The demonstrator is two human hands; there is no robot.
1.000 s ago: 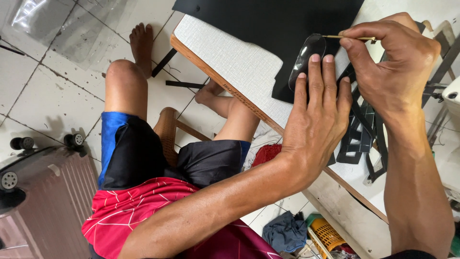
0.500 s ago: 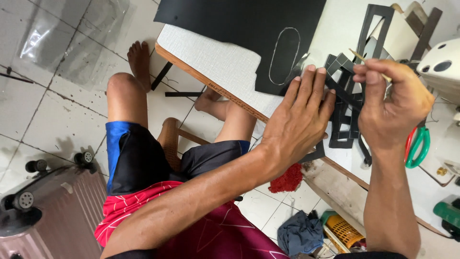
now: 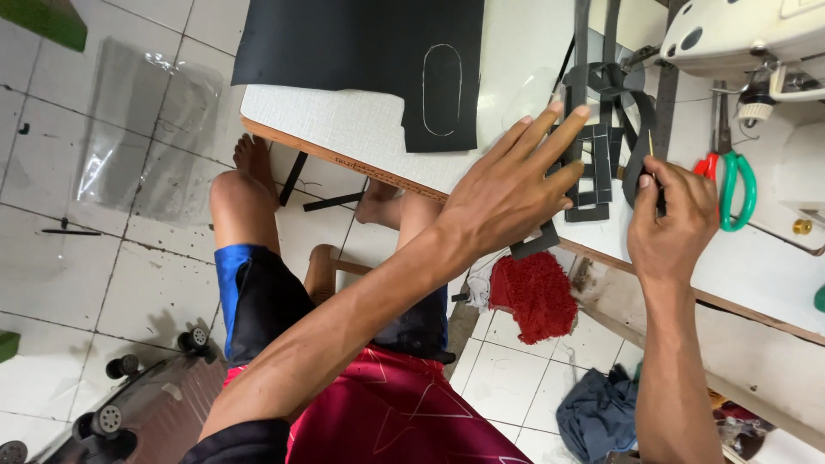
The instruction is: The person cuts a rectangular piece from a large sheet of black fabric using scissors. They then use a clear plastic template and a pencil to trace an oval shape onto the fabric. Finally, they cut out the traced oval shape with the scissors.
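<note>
A black sheet (image 3: 361,60) lies on the white table (image 3: 361,129), hanging partly over its edge, with a thin oval outline (image 3: 443,90) drawn on it. My left hand (image 3: 507,193) is open with fingers spread, right of the sheet, its fingertips reaching a pile of black strips and cut pieces (image 3: 601,146). A black piece (image 3: 533,245) shows just under the palm at the table edge. My right hand (image 3: 675,223) is closed on a thin yellowish marking stick (image 3: 650,150), which points up beside the strips.
A white sewing machine (image 3: 739,34) stands at the table's far right, with red-and-green-handled scissors (image 3: 730,185) beside it. Below are my bare legs, a red rag (image 3: 537,292), a blue cloth (image 3: 601,412), a wheeled suitcase (image 3: 129,412) and clear plastic (image 3: 137,137) on the tiled floor.
My left hand slid off the black sheet to the right, toward the strips, uncovering the drawn oval. My right hand moved away from the sheet with the stick, down to the table's near edge.
</note>
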